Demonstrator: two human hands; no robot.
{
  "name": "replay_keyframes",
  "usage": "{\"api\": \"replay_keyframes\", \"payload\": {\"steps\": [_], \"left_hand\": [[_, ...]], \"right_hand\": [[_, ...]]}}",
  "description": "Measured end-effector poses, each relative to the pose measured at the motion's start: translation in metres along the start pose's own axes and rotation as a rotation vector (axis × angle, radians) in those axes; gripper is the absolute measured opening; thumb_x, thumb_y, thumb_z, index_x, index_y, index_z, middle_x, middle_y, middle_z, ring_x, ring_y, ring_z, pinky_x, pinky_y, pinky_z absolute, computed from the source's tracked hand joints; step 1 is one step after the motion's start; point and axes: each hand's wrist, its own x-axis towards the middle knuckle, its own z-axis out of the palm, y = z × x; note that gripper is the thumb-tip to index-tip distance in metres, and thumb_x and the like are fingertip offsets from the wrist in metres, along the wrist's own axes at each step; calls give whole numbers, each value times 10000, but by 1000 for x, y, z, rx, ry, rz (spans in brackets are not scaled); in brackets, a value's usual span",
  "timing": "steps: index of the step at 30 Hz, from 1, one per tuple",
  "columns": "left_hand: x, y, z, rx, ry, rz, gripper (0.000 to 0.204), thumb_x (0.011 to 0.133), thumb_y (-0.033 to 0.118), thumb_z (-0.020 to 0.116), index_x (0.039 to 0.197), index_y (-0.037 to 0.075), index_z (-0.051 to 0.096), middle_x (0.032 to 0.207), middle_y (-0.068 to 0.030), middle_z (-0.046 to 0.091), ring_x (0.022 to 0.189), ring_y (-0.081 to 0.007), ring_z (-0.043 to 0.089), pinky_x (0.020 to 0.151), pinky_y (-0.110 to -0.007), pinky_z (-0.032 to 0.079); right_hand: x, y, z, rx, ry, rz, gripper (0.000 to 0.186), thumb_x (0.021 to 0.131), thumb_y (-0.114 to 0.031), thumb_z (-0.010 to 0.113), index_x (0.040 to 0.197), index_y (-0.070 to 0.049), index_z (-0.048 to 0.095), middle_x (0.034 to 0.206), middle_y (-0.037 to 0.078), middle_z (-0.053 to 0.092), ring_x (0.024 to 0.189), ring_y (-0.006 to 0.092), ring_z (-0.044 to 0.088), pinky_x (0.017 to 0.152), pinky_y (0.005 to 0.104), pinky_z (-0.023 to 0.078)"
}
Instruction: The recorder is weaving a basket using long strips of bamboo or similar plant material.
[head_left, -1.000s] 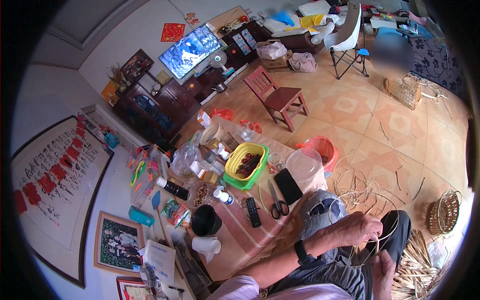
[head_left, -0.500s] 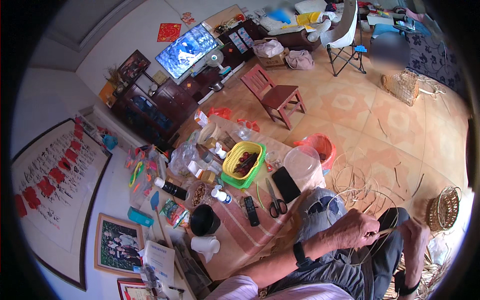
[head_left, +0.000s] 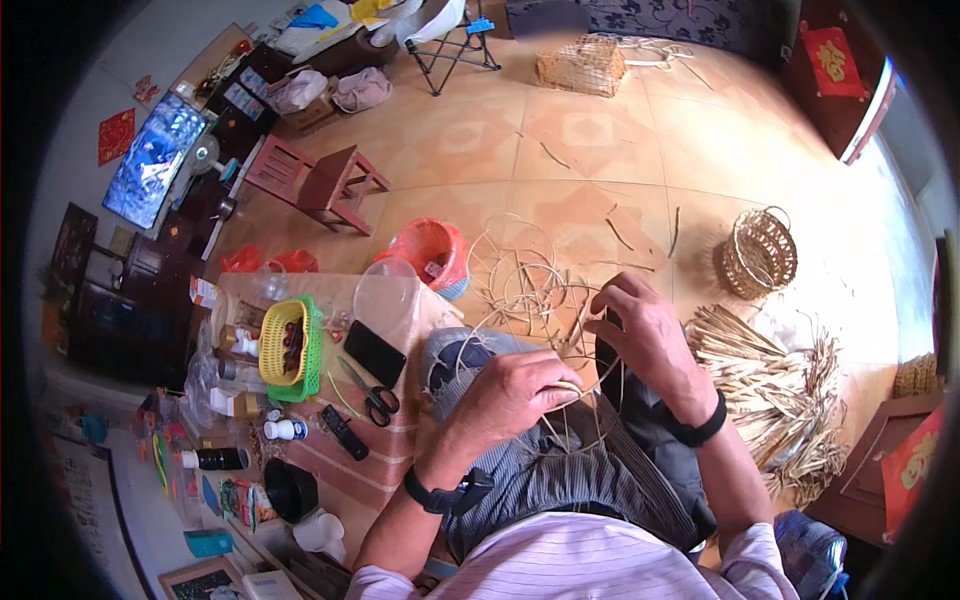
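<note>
My left hand (head_left: 518,392) is closed in a pinch on a pale cane strip (head_left: 568,387) above my lap. Thin loops of the same strip hang from it over my striped apron and trousers. To the right and slightly farther off, my right hand (head_left: 648,338) is raised with curled fingers; a gap shows between thumb and forefinger, and nothing can be made out inside. More loose coils of cane (head_left: 525,280) spread over the floor just beyond my knees, partly behind the right hand's fingertips.
At left, a cloth-covered table (head_left: 385,455) carries scissors (head_left: 380,402), a black phone (head_left: 374,350), a remote (head_left: 344,432) and a yellow basket (head_left: 287,340). A red-lined bin (head_left: 425,250) stands beyond. At right are a woven basket (head_left: 760,255) and a heap of strips (head_left: 770,390).
The view has turned to the right. My hands, close together on the strip before, are now apart; the right one has come off the strip and lifted away.
</note>
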Motion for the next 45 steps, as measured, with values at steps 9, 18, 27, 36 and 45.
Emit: {"api": "replay_keyframes", "payload": {"steps": [9,18,27,36,45], "left_hand": [[5,11,-8,162,28,94,209,783,131,849,891,55,686,792,-111,654,758,-316,655,714,-423,511],[13,40,11,388,-66,-160,150,875,155,628,917,11,635,734,-253,676,770,-447,711,644,-545,543],[17,17,14,145,-45,-151,171,844,88,642,860,-77,599,717,-291,640,743,-456,692,651,-494,539],[15,8,11,7,-45,-106,156,840,73,632,875,-78,611,803,-251,681,810,-436,702,721,-478,548],[0,15,-5,-112,-84,-64,135,869,84,654,894,-36,599,812,-187,665,808,-400,686,718,-467,530]], "right_hand": [[-83,-58,-14,328,61,134,183,848,3,778,992,-50,678,903,127,637,771,343,665,650,416,538],[-90,-80,10,1030,-242,475,253,957,-134,775,1072,67,673,947,57,729,832,151,687,736,306,559],[-89,-79,33,1113,-287,564,489,1006,-456,695,928,26,710,761,78,738,579,185,726,516,249,498],[-88,-81,30,1060,-190,587,451,1046,-400,650,887,18,703,756,100,736,524,165,692,452,230,468],[-93,-64,16,826,-114,603,257,1009,-170,616,891,36,713,754,93,740,572,112,676,486,218,488]]}}
